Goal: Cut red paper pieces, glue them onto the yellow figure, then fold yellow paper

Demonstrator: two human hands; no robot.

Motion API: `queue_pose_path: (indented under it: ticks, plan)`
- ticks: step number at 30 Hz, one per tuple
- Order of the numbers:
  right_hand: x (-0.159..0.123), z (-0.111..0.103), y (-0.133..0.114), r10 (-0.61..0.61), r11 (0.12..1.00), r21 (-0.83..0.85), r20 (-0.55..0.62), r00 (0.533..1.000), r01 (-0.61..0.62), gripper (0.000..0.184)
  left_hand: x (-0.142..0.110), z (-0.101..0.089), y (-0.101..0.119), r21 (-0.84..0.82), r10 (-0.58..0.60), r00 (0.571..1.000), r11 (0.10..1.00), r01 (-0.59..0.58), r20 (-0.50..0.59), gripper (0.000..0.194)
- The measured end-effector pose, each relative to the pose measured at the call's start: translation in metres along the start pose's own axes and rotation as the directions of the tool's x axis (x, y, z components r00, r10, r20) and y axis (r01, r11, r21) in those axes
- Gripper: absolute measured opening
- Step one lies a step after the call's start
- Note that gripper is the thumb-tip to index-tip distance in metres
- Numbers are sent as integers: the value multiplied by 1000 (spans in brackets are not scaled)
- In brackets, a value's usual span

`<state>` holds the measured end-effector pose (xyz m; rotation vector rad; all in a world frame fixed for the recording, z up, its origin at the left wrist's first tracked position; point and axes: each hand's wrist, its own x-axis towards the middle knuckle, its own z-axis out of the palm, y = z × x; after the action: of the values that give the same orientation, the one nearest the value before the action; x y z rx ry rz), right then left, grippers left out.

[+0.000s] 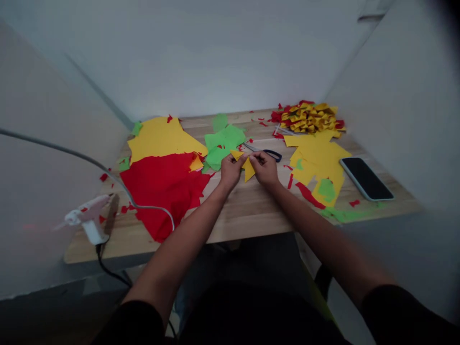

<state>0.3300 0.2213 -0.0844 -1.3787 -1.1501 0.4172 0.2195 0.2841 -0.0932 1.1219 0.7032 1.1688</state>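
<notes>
Both hands pinch a small, pointed yellow piece of thin felt-like sheet (249, 171) above the middle of the table. My left hand (231, 171) is closed on its left side, with one yellow tip showing above the thumb. My right hand (265, 168) grips the other side, fingertips close to the left ones. Whether the piece is folded, I cannot tell. Just behind the hands lie scissors (273, 154) with dark handles, partly hidden by my right hand. A cut green sheet (223, 143) rests beyond my left hand.
Large yellow (160, 139) and red sheets (163, 184) lie left, near a white glue gun (91, 221) with cords. At right are cut yellow sheets (319, 155), a heap of folded yellow and red pieces (311, 119) and a phone (366, 178). Walls enclose the table (244, 218).
</notes>
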Motion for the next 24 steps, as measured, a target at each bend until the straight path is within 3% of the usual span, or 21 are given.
queue_pose_path:
  ticks: [5,12,16,24]
  plan:
    - [-11,-1,1,-3,999,47,4,1000,3,27,-17,5,9,49,-39,996,998,35,84,43]
    - [-38,-7,-6,-12,996,84,77,997,6,33,-57,-1,29,220,-40,997,975,26,61,32]
    - [-40,-5,-4,-16,999,37,172,985,10,31,-68,-9,27,314,-4,1000,949,-4,24,23]
    - [-48,-2,-1,42,993,-116,319,947,-5,28,-76,-23,14,360,73,989,933,-23,-127,24]
